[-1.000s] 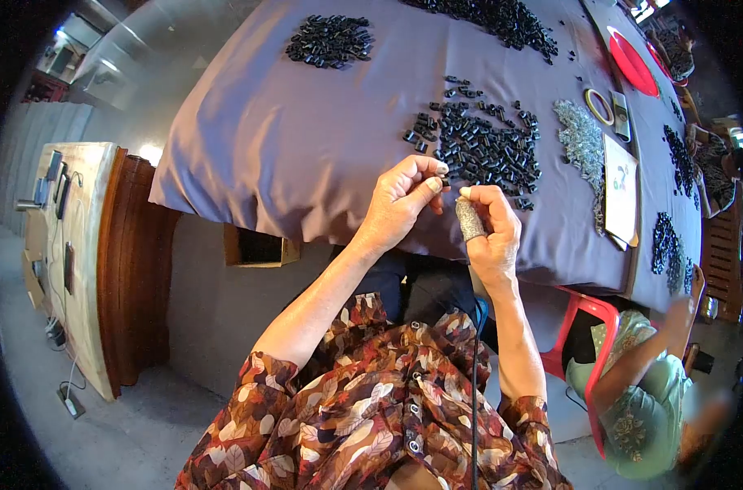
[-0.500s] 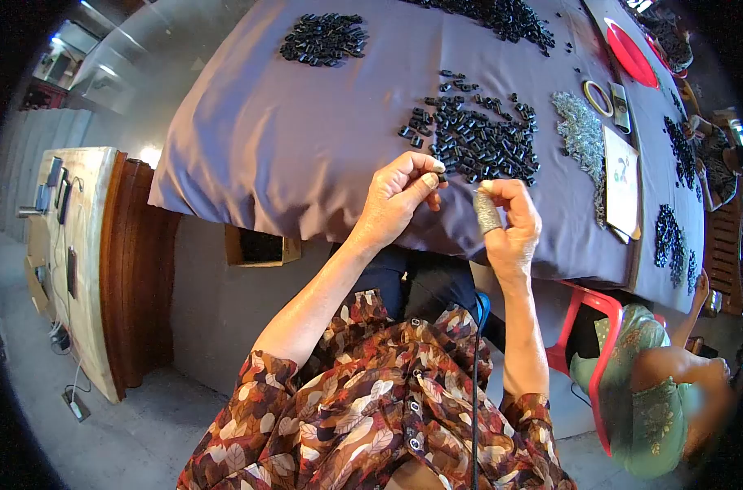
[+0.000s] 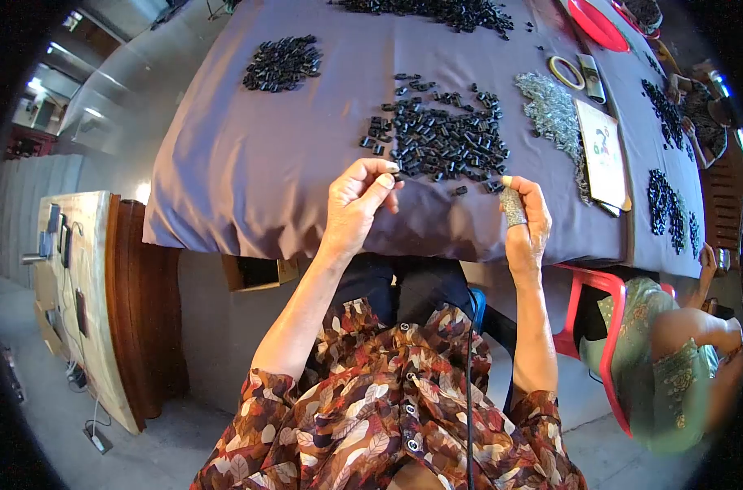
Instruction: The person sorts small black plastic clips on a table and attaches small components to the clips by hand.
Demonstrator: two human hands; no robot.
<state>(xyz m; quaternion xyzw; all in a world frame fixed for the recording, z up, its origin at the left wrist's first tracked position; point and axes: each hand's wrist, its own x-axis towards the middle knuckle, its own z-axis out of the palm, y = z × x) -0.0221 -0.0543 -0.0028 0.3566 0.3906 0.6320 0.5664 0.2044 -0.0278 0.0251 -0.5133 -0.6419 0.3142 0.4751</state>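
My left hand (image 3: pixel 359 200) pinches a small black piece (image 3: pixel 396 176) between thumb and fingertips, just in front of a loose pile of black pieces (image 3: pixel 445 139) on the grey-purple cloth (image 3: pixel 331 114). To the right, my right hand (image 3: pixel 525 212) is at the pile's near right edge, its thumb in a grey woven cover (image 3: pixel 513 207). Its thumb and forefinger are close together beside a black piece (image 3: pixel 493 186); whether they grip it I cannot make out. One loose black piece (image 3: pixel 461 190) lies between the hands.
Another black pile (image 3: pixel 282 64) lies at the left, a larger one (image 3: pixel 445 11) at the back. Right of centre are clear pieces (image 3: pixel 555 110), a tape roll (image 3: pixel 567 73), a paper (image 3: pixel 602 155) and a red tray (image 3: pixel 598 26). A person (image 3: pixel 657 351) sits on a red chair (image 3: pixel 608 327).
My hands have moved apart, the right one towards the pile's near right edge. The left keeps its pinch on the black piece. The view has shifted, and the seated person's arm has moved.
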